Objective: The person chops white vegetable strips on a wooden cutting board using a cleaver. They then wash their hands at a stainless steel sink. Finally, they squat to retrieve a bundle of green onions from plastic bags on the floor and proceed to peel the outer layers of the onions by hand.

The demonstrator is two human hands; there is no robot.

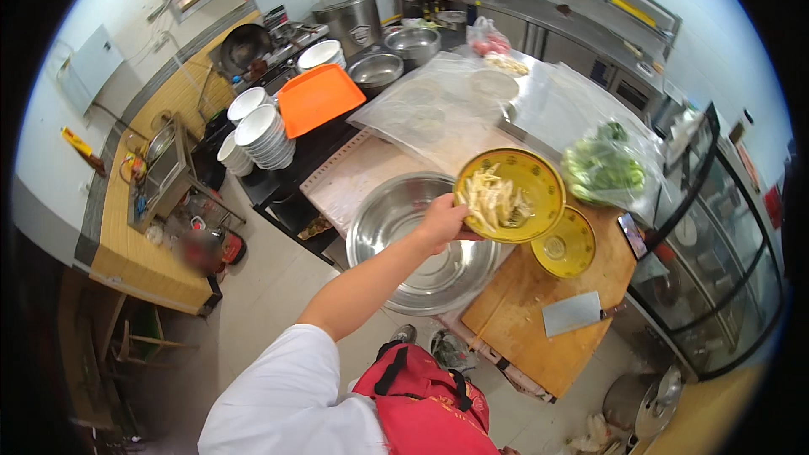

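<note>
My left hand (444, 222) grips the near left rim of a yellow patterned bowl (545, 193), thumb on top. Pale, slender pieces of food (494, 202) lie in its left part; I cannot tell what food they are. The bowl is tilted and overlaps the right rim of a wide stainless steel basin (373, 227). Under my forearm, the basin's inside looks bare where it shows. Partly covered by the held bowl, a second yellow bowl (562, 250) stands on the wooden cutting board (524, 303). My right hand is out of view.
A cleaver (572, 314) lies on the board, its handle toward the right edge. Beyond are a phone (632, 235) and bagged leafy greens (603, 167). White bowl stacks (265, 136) and an orange tray (321, 98) stand at left. A glass display case (714, 284) borders the right.
</note>
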